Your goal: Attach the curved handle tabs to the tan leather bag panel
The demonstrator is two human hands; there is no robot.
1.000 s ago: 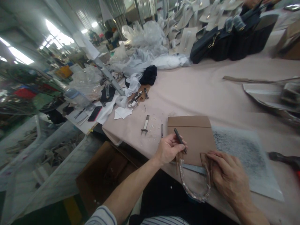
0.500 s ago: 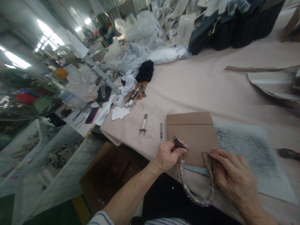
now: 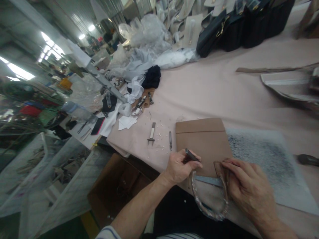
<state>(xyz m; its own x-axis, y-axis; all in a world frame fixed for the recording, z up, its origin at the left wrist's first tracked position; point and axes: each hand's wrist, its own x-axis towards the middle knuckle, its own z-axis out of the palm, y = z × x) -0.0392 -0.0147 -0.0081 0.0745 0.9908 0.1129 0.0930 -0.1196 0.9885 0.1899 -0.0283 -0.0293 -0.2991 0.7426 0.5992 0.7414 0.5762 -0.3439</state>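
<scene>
My left hand (image 3: 181,169) is closed around a short dark metal tool (image 3: 190,154), probably a punch, whose end sticks up past the thumb. A bag handle (image 3: 209,215), curved and wrapped in clear plastic, hangs in a loop toward my lap. Pinched in the fingers of my right hand (image 3: 250,189) is its brown leather end tab (image 3: 218,168), on the near edge of a flat brown leather panel (image 3: 203,141). A metal ruler (image 3: 208,180) shows through the loop. What lies beneath my left fingers is hidden.
Left of the panel lie a slim metal rod (image 3: 170,141) and a pronged metal tool (image 3: 151,133) among small white bits. On the right are a speckled board (image 3: 264,162) and a dark tool handle (image 3: 308,159). Black bags (image 3: 241,31) and plastic-wrapped pieces line the back.
My left hand with the dark metal tool has shifted slightly right and down. The right hand keeps its hold on the handle's tab. The whole view has turned a little.
</scene>
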